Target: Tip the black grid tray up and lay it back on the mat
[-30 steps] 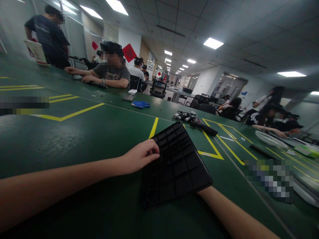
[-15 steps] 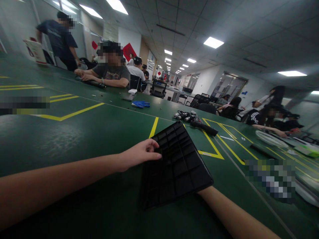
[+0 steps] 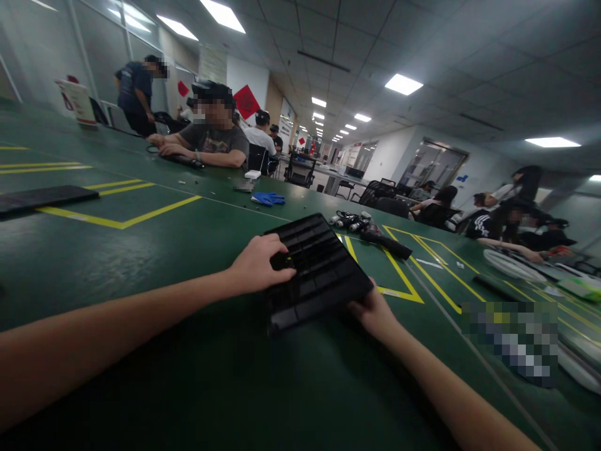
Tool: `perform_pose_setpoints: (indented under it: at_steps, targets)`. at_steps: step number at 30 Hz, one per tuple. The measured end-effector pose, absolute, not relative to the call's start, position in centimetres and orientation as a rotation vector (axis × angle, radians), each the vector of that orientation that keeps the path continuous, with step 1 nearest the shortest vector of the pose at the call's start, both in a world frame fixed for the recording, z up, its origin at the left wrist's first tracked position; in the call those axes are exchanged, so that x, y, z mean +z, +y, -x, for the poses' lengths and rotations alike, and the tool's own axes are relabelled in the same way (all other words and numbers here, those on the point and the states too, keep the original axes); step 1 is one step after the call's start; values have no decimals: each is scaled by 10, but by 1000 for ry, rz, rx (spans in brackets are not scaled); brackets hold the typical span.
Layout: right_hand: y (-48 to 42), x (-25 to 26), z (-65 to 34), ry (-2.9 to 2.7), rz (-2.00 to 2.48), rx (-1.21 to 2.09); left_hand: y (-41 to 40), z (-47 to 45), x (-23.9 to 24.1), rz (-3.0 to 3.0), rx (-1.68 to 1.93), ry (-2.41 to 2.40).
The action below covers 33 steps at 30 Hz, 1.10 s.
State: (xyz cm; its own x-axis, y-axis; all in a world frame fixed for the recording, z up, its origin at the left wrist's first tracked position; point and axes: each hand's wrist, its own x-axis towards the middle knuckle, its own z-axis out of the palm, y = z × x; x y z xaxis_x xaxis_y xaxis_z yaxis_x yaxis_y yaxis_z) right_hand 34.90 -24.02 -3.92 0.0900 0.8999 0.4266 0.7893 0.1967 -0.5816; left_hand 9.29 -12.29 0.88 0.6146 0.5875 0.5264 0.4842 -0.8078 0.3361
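Observation:
A black tray (image 3: 319, 266) divided into small compartments is held tilted above the green table. My right hand (image 3: 375, 313) grips its right edge, with the fingers partly hidden underneath. At the tray's left side, my left hand (image 3: 258, 266) has its thumb and fingers curled over the compartments. A tiny yellowish spot shows by these fingertips, too small to name. The contents of the compartments are too dark to make out.
Beyond the tray lie a bundle of dark cables and metal parts (image 3: 350, 219) and blue gloves (image 3: 268, 198). A dark flat case (image 3: 47, 199) is on the left. Yellow tape marks the green table (image 3: 164, 263). A person (image 3: 216, 134) sits across, others further off.
The tray has tipped flatter and moved slightly up and left. My right hand has come into view at its edge. My left hand stays over the compartments, slightly further left.

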Motion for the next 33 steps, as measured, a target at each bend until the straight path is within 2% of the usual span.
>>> perform_pose_setpoints:
  at_steps: [3,6,11,15,19,23,26,29,33]
  targets:
    - [-237,-29,-395,-1518,1909,-96,-83,-69,14,-2675,994,1303]
    - [-239,-30,-449,-1361,2177,-327,-49,-37,18,-2581,787,1796]
    - [-246,-47,-496,-1272,2519,-373,-9,-2,14,-2256,452,2329]
    - [-245,-52,-496,-1290,2624,-405,6,5,8,-2136,460,2439]
    - [-246,-52,-489,-1337,2594,-689,-4,2,5,-2304,811,2371]
    - [-252,-49,-479,-1381,2510,-847,-29,-18,-1,-2603,997,1990]
    - [-257,-46,-470,-1440,2464,-896,-51,-46,-12,-2815,922,1582]
    - [-262,-44,-462,-1456,2442,-901,-68,-72,-24,-2988,688,1137]
    - [-271,-43,-450,-1462,2438,-879,-75,-87,-31,-3009,395,968]
